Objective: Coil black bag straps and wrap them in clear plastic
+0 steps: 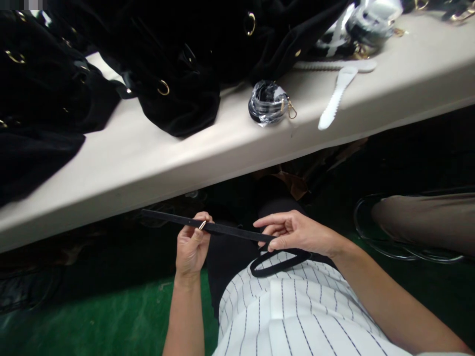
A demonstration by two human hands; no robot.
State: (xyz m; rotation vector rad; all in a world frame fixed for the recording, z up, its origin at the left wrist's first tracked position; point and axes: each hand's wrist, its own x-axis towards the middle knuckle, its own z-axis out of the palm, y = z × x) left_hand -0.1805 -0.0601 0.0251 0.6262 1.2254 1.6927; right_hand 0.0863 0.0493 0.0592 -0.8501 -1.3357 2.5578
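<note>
While my right grip (297,232) pinches the strap (230,230) over my lap, my left grip (191,244) closes on its buckle (202,225). I judge I'm sliding it along, which needs a taut strap. Beyond, bags (166,64) crowd the worktop (148,158).

A long pale beige desk (148,163), softly lit, runs slantwise across the upper view, with deep shadow beneath it, a glossy green floor (111,321) below and a chrome-ringed stool (408,253) at the right.
</note>
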